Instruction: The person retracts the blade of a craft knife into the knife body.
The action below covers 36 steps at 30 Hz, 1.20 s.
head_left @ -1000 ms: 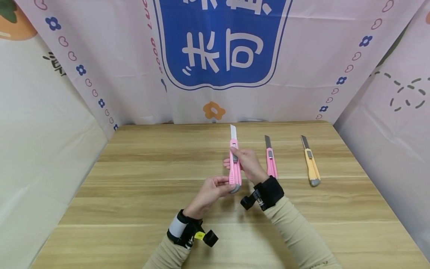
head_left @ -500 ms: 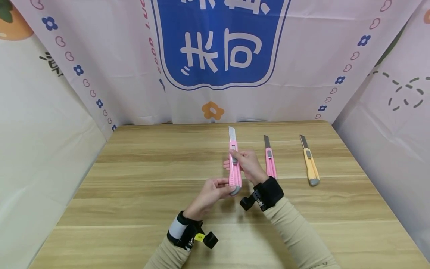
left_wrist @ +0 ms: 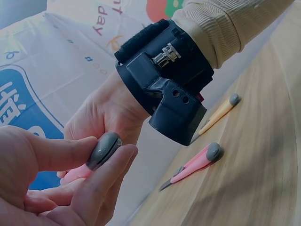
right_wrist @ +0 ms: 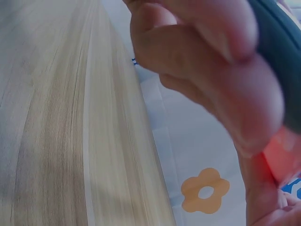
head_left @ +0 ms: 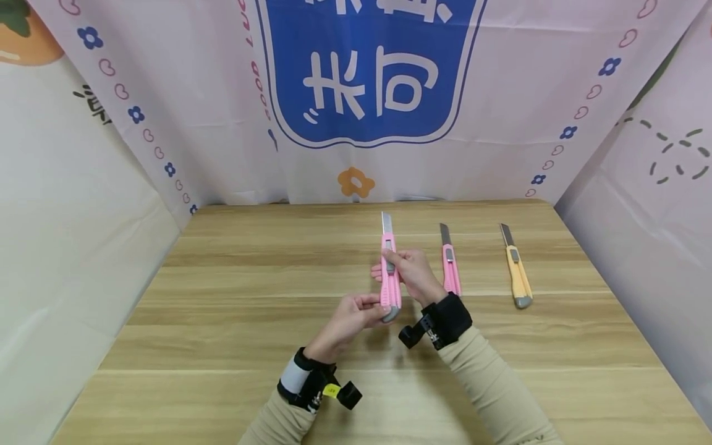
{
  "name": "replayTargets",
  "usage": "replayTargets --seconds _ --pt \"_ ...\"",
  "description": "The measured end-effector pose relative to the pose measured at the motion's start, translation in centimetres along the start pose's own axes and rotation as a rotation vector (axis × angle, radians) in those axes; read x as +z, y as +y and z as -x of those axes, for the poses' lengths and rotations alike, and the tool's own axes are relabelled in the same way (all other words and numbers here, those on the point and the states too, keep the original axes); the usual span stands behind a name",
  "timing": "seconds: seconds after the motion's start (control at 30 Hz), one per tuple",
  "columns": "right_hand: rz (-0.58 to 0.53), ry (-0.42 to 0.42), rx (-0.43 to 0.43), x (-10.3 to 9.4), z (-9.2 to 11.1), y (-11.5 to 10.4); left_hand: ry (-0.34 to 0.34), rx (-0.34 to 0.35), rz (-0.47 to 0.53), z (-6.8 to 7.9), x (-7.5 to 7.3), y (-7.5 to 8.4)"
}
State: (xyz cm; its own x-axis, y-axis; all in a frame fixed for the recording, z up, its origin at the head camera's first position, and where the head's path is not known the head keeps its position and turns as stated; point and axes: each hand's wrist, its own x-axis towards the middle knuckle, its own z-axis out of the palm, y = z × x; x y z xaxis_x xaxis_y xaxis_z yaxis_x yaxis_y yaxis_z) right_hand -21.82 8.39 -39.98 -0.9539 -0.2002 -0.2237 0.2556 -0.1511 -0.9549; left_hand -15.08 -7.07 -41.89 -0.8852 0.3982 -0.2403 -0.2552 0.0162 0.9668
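A pink utility knife (head_left: 391, 290) with a grey end cap is held above the table, its blade (head_left: 386, 222) out and pointing away. My left hand (head_left: 351, 318) pinches the grey end cap (left_wrist: 106, 148) between thumb and fingers. Higher on the handle, my right hand (head_left: 411, 271) grips the knife, its thumb on the grey slider. A second pink utility knife (head_left: 451, 270) lies on the table behind the right wrist, its lower end hidden there. Further right lies a yellow utility knife (head_left: 518, 275). Both lying knives have their blades out.
The wooden table (head_left: 222, 296) ends at a printed cloth backdrop (head_left: 233, 161) behind. Cloth walls (head_left: 83, 247) stand at the left and right. Each wrist wears a black strap with a small camera (head_left: 347, 395).
The held knife's blade stands out slightly less than a second ago; the slider and right thumb have moved a little toward the end cap. The left hand keeps its hold.
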Motion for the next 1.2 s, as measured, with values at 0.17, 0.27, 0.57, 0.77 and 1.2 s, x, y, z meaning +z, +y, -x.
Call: replayTargets --seconds 0.17,0.27,0.57,0.77,1.2 --pt "0.002 -0.006 -0.003 -0.13 -0.17 0.07 -0.004 0.003 -0.005 -0.05 0.06 0.05" --pt "0.005 -0.004 -0.001 -0.11 -0.20 0.06 0.004 0.001 -0.001 -0.05 0.07 0.04" --pt "0.016 -0.021 -0.015 -0.03 -0.05 -0.13 0.009 0.002 0.006 0.06 -0.08 0.00" --pt "-0.012 -0.017 -0.016 0.01 0.13 -0.15 0.003 -0.002 0.018 -0.07 -0.20 -0.06" --pt "-0.017 0.023 0.070 0.33 0.29 -0.30 0.039 -0.001 0.011 -0.05 -0.02 0.33"
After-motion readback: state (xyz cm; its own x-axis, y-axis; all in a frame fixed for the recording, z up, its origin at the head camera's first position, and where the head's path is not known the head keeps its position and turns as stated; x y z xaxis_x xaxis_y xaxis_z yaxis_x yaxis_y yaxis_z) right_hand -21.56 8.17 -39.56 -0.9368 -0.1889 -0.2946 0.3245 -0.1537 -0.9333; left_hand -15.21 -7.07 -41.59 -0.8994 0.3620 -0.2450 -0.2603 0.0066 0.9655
